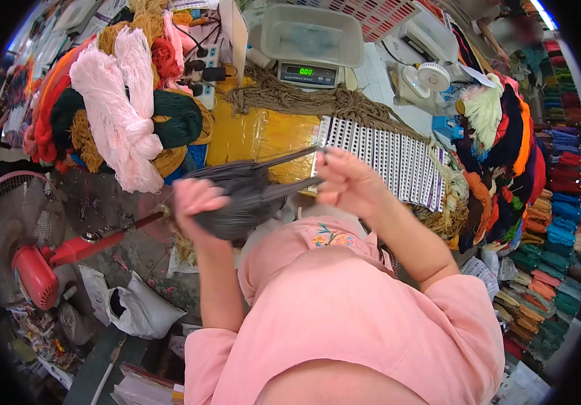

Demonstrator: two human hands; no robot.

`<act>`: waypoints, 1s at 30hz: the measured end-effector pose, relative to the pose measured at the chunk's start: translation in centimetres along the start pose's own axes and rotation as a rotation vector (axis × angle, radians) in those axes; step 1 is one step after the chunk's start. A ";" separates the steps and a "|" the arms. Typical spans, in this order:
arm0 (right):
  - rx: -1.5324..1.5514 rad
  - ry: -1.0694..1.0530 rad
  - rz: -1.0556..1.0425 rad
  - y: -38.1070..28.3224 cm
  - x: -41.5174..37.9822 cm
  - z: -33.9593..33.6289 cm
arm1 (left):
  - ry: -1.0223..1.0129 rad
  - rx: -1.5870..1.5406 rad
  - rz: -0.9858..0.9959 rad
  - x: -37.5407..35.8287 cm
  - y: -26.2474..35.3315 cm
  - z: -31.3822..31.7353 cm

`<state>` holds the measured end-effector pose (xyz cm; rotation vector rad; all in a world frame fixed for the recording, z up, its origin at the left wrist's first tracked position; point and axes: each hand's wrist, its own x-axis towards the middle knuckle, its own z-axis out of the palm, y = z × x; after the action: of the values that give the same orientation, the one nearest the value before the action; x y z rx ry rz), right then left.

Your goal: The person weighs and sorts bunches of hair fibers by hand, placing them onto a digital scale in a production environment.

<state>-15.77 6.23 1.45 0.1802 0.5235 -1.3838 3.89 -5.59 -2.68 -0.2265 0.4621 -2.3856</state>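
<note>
A dark grey hank of yarn (236, 202) is stretched between my two hands above the front of the table. My left hand (199, 202), a little blurred, is closed on the bulky end of the hank. At the other end, my right hand (346, 177) pinches the narrow strands with bent fingers. Under and beside the right hand lie white cards with rows of holes (385, 162). Behind the hank is a yellow, tape-covered patch of tabletop (246, 135). A long bundle of brown yarn (324, 101) lies across the table behind the cards.
At the back, a digital scale (307, 73) reading 0.00 bears a clear plastic tub (311, 34). Coloured hanks, including a pale pink hank (111, 101), are heaped left; more hang right. A red fan (34, 270) stands at left, near a white sack (145, 307).
</note>
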 end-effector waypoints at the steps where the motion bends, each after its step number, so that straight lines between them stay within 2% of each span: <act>1: -0.182 -0.022 -0.095 -1.9 0.2 -1.7 | -0.007 -0.018 0.080 -0.6 2.3 0.2; 3: -0.281 0.251 -0.263 -6.2 -0.1 -3.1 | 0.050 0.029 0.253 -3.2 7.6 -0.4; 4: -0.258 0.251 -0.292 -9.2 0.1 -5.5 | 0.121 0.013 0.361 -5.3 10.4 -1.1; 5: -0.170 0.379 -0.409 -11.2 0.2 -6.3 | 0.241 0.079 0.441 -8.2 14.2 -2.4; 7: -0.106 0.377 -0.519 -15.8 0.6 -9.1 | 0.449 0.268 0.672 -12.6 17.1 -3.0; 9: -0.168 0.507 -0.639 -20.0 1.3 -10.5 | 0.673 0.348 0.929 -18.3 22.3 -4.5; 10: -0.181 0.599 -0.709 -22.2 1.5 -10.8 | 0.865 0.542 1.124 -22.0 26.4 -6.2; 11: -0.194 0.689 -0.778 -24.3 1.6 -11.1 | 0.799 0.546 1.123 -24.0 26.0 -5.0; 12: -0.198 0.694 -0.849 -26.6 1.3 -11.4 | 0.800 0.540 1.131 -28.9 28.6 -7.8; 13: -0.202 0.697 -0.919 -28.5 0.9 -11.6 | 0.849 0.248 1.235 -34.3 36.0 -8.2; 15: -0.294 0.708 -1.057 -31.1 0.2 -11.3 | 1.035 0.352 1.543 -33.8 31.8 -3.7; 16: -0.349 0.677 -1.068 -30.9 0.1 -10.0 | 1.090 0.300 1.532 -35.3 32.1 -3.0; 18: -0.662 0.600 -0.794 -29.9 0.9 -8.2 | 1.147 0.241 1.520 -36.3 31.7 -3.1; 19: -0.715 0.465 -0.592 -27.8 1.5 -7.4 | 1.149 0.362 1.506 -35.1 29.3 -4.0; 21: -0.781 0.416 -0.354 -23.2 3.0 -3.9 | 1.140 0.604 1.465 -30.7 23.3 -5.6; 23: -0.851 0.247 -0.445 -22.5 3.6 -0.7 | 1.180 0.685 1.298 -28.1 20.3 -7.7; 24: -0.870 0.108 -0.471 -24.3 3.5 -0.1 | 1.079 0.597 1.222 -26.5 18.1 -7.8; 26: -0.858 0.154 -0.593 -28.3 3.3 1.7 | 0.807 0.421 1.019 -25.6 16.7 -8.4; 28: -0.766 0.189 -0.750 -34.7 3.2 1.2 | 0.685 0.379 0.848 -24.6 15.8 -8.3; 30: -0.765 0.289 -0.968 -38.1 2.9 2.0 | 0.734 0.410 0.848 -23.1 13.9 -7.2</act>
<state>-51.75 -4.55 8.69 -0.5814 1.4653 -1.9695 27.47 1.88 -15.60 0.8843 0.2847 -1.5875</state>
